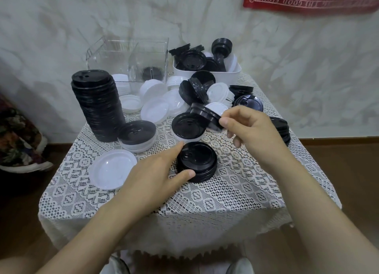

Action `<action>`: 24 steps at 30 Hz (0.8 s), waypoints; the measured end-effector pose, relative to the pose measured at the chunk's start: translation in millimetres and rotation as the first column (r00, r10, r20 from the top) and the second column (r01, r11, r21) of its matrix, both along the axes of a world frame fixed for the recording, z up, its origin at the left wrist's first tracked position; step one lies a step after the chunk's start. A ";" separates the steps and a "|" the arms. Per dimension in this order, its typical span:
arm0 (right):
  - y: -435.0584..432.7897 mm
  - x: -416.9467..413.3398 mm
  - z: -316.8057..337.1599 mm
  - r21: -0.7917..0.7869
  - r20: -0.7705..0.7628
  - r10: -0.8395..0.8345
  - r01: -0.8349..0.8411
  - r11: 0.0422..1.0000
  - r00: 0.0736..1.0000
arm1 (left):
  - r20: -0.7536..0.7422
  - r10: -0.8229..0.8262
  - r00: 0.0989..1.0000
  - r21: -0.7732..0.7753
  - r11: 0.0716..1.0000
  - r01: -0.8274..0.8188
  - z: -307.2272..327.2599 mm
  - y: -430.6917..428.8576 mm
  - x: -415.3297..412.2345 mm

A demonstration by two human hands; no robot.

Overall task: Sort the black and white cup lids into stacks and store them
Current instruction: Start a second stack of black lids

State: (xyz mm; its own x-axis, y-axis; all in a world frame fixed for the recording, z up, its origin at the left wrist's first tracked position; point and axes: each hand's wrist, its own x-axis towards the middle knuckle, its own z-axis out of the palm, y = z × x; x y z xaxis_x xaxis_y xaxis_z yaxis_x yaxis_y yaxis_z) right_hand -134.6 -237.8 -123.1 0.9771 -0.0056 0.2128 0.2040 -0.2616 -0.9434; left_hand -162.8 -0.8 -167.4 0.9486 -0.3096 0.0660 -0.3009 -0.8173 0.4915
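Observation:
A short stack of black lids point(200, 161) stands in the middle of the lace-covered table point(205, 195). My left hand point(158, 171) holds it from the left, thumb and fingers around its side. My right hand point(249, 128) pinches the rim of a tilted black lid point(207, 112) above the table, just behind the short stack. A tall stack of black lids point(96, 105) stands at the left. Loose white lids point(155, 107) and black lids point(194, 87) lie mixed in a pile behind my hands. A single white lid point(112, 172) lies near the left front.
A clear plastic box point(131, 58) stands at the back, with a white tub point(235, 68) of black lids beside it on the right. Another small black stack point(282, 128) sits at the right edge. A wall rises behind the table.

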 end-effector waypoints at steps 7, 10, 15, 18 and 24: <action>-1.7 2.2 -5.5 0.288 -0.270 0.102 -0.021 0.957 0.958 | 0.007 -0.002 1.000 0.003 1.000 0.002 -1.1 -0.4 2.7; 2.5 2.6 -14.5 0.119 -0.365 0.068 -0.026 0.993 0.928 | -0.009 0.012 1.000 -0.007 1.000 -0.012 -4.7 1.4 5.3; 5.7 2.1 -18.8 -0.193 -0.258 -0.051 0.000 0.981 0.965 | -0.042 0.021 0.999 -0.023 0.999 -0.022 -3.5 1.3 6.0; 8.1 1.4 -18.8 -0.225 -0.233 -0.006 -0.047 0.973 0.973 | -0.043 0.019 0.999 -0.032 0.999 -0.021 -2.9 1.8 5.7; 6.2 1.2 -25.2 -0.295 -0.244 0.069 -0.142 0.945 0.967 | -0.052 -0.009 0.999 -0.057 0.998 0.006 1.2 2.2 3.1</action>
